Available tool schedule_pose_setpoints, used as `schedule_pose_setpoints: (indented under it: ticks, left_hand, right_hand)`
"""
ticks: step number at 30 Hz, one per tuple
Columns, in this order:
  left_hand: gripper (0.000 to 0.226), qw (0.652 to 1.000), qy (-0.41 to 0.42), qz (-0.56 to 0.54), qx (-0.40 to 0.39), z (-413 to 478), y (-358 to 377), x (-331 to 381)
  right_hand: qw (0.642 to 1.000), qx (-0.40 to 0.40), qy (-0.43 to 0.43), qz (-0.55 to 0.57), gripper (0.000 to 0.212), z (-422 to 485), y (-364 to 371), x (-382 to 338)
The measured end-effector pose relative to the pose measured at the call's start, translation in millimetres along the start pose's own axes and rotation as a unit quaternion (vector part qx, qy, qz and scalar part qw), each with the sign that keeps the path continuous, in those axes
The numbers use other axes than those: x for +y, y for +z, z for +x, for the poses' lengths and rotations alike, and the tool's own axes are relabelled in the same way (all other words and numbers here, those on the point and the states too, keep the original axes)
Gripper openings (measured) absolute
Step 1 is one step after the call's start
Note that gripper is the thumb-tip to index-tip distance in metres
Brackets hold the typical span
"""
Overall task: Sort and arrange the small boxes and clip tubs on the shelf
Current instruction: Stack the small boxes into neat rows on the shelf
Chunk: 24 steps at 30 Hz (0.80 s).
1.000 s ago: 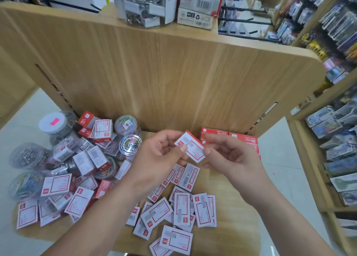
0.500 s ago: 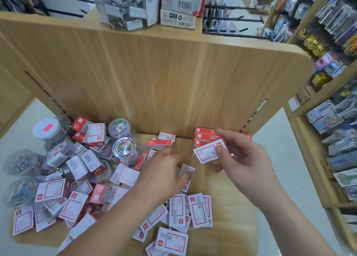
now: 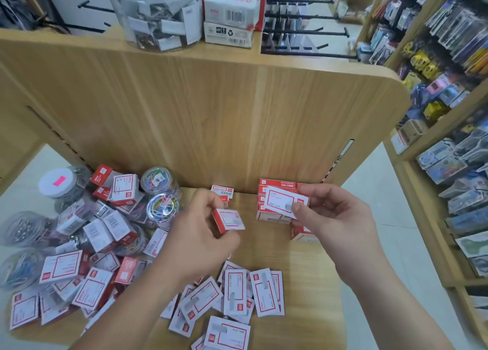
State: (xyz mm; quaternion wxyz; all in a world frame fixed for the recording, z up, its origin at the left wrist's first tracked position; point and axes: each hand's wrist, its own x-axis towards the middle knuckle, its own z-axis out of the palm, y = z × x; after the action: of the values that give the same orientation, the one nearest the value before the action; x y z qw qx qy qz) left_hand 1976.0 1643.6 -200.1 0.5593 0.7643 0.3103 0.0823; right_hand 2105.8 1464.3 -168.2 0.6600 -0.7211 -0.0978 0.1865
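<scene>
1. The left hand (image 3: 200, 241) pinches a small red-sided cardboard box with a white label face (image 3: 229, 219). Thumb and fingertips are curled on its edges, and it is lifted off the board with the label up.
2. The right hand (image 3: 335, 222) holds a second white cardboard box with a red-framed label (image 3: 286, 203), thumb pressed on the face and fingers curled behind. It hangs just in front of the neat stack of red boxes (image 3: 274, 188) at the back right.
3. These boxes look light and stiff, with smooth printed faces that may slip. The narrow sides seem the safest hold, and a hard squeeze could dent the corners.
4. Under both hands runs the pale wooden shelf board (image 3: 266, 246). A short pile of matching boxes (image 3: 222, 191) stands against the wooden back panel (image 3: 211, 111), and loose flat boxes (image 3: 235, 293) lie scattered at the near edge.
5. To the left is a jumbled heap of boxes (image 3: 79, 254) mixed with clear round plastic tubs. One tub shows coloured paper clips (image 3: 163, 207), another has a white lid with a pink sticker (image 3: 56, 182). The tubs would probably roll if laid down, so they are best gripped round the wall and stood upright.
</scene>
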Motion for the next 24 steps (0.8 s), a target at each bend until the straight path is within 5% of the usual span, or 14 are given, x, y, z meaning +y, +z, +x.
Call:
schedule_pose_setpoints:
  ticks: [10,19,24]
  left_hand:
    - [0.036,0.981,0.015,-0.19,-0.033,-5.5,-15.8,7.5]
    - [0.026,0.991,0.08,-0.106,-0.022,5.3,-15.4,3.5]
    - [0.029,0.99,0.125,-0.064,0.018,6.2,-7.1,3.5]
  right_hand:
    - [0.999,-0.026,0.003,-0.026,0.018,1.5,18.7,-6.6]
    - [0.973,-0.22,-0.028,-0.067,0.025,0.4,22.5,-11.1]
    - [0.976,-0.181,-0.041,-0.111,0.034,2.1,36.5,-7.8]
